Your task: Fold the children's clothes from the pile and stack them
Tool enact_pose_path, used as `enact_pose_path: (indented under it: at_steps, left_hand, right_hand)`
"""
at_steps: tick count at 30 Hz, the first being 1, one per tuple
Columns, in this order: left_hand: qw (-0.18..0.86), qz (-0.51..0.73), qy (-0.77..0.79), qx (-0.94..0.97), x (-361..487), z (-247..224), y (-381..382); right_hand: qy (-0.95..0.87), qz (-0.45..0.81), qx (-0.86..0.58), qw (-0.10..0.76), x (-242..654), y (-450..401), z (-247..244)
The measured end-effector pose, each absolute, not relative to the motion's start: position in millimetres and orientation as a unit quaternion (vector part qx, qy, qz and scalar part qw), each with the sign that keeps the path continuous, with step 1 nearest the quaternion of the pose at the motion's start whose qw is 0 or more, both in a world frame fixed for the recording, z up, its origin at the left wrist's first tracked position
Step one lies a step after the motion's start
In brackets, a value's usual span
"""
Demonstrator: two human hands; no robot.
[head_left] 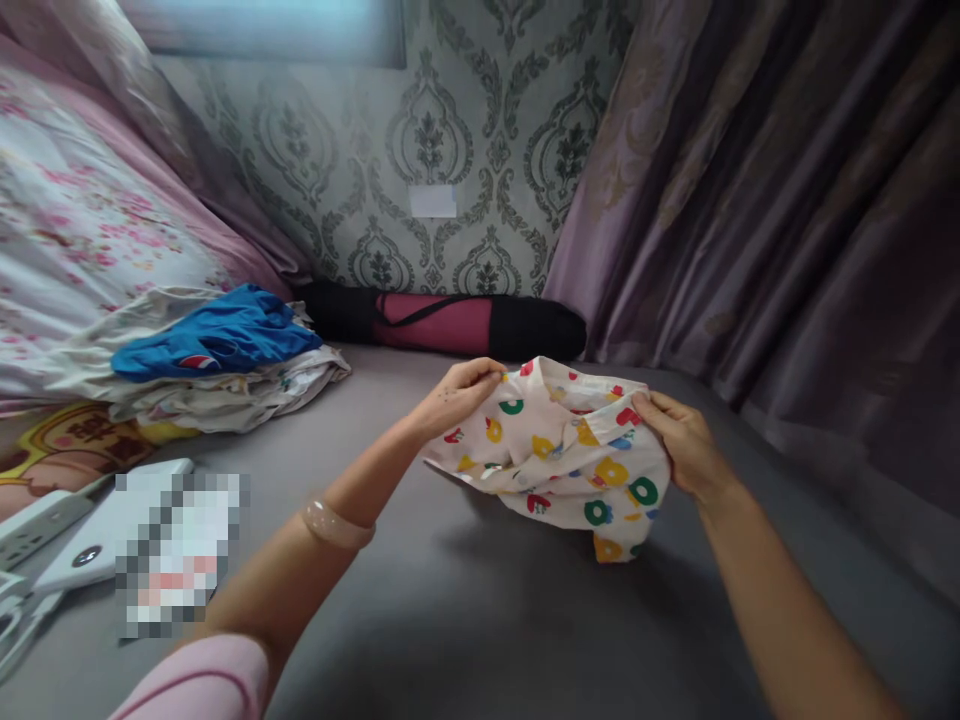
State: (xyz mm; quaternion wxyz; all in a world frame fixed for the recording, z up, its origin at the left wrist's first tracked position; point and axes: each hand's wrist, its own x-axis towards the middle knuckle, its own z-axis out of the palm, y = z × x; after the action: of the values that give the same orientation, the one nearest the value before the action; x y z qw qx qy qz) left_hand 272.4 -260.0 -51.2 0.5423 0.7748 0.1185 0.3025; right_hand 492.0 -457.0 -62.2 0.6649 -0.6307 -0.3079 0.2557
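A small white shirt [555,450] printed with colourful shapes hangs between my two hands, above the grey surface. Its collar opening faces up and its lower part is bunched and folded. My left hand [461,395] pinches the shirt near one shoulder, fingers closed on the cloth. At the other side of the collar, my right hand [684,440] grips the fabric between thumb and fingers. A pale bangle [337,525] circles my left forearm.
Clothes with a blue garment [214,335] on top are piled at the left. A black and dark pink long bag [442,322] lies along the wall. A power strip [41,530], a white device [112,530] and a blurred-out item [184,555] are at lower left. Curtains [750,200] hang at the right.
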Motion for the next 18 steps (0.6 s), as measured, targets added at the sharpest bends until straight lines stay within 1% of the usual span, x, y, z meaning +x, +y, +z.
enact_pose_path:
  at_steps: [4,11,14,15,17,18]
  left_hand:
    - [0.486,0.288,0.074,0.822,260,-11,-254]
    - [0.319,0.382,0.075,0.864,248,59,-234]
    - [0.191,0.411,0.085,0.888,242,88,-229]
    - [0.123,0.425,0.096,0.892,240,98,-229]
    - [-0.011,0.473,0.126,0.872,236,113,-231]
    - [-0.053,0.503,0.140,0.851,235,118,-231]
  right_hand:
    - [-0.378,0.224,-0.645,0.625,495,-457,-30]
    - [-0.496,0.211,-0.656,0.529,491,-450,49]
    - [-0.558,0.177,-0.655,0.479,490,-437,82]
    - [-0.578,0.142,-0.653,0.469,489,-431,92]
    - [-0.610,0.030,-0.645,0.459,487,-420,110]
    - [-0.621,-0.035,-0.641,0.451,485,-414,118]
